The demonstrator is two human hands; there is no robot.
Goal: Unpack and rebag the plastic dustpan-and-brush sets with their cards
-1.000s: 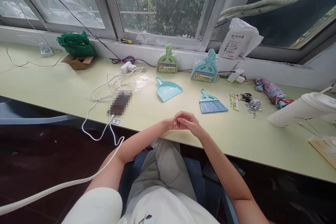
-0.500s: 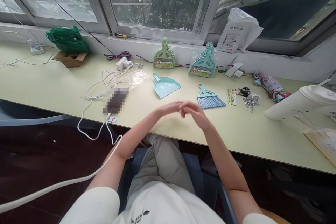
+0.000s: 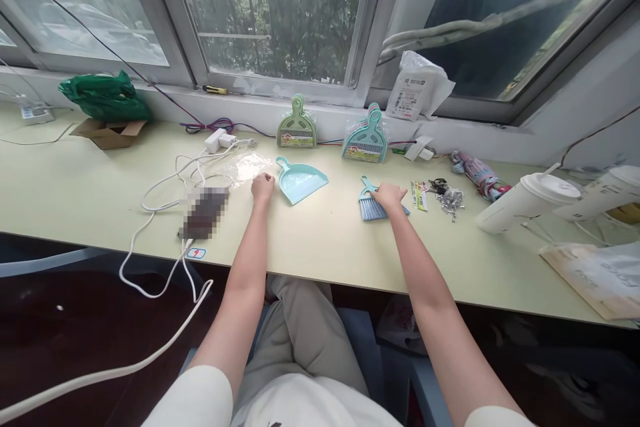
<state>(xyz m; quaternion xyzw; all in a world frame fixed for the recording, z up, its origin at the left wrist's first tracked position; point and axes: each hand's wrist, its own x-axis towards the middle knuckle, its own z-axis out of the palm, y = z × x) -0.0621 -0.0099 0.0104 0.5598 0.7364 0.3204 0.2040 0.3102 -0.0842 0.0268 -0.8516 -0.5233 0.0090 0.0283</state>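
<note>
The light-blue dustpan (image 3: 303, 181) lies flat on the table with its handle toward the window. Just left of it, my left hand (image 3: 263, 188) rests closed on the tabletop, its fingers curled and apart from the dustpan; nothing shows in them. Farther right, my right hand (image 3: 391, 196) is over the small blue hand brush (image 3: 373, 208), its fingers closed on the head at the base of the bristles. The brush's handle end and left bristles stay visible; my hand covers much of the rest.
Packaged green (image 3: 297, 125) and blue brush sets (image 3: 366, 140) lean at the window wall. Keys (image 3: 450, 199) and a small label card (image 3: 419, 196) lie right of the brush, before a white cup (image 3: 527, 200). Left are white cables (image 3: 135, 233), clear plastic wrap (image 3: 250, 165) and a blurred dark object (image 3: 205, 213).
My hands, together above the table before, have parted. The left moved left beside the dustpan; the right moved right onto the brush and closed on it. The view shifted slightly.
</note>
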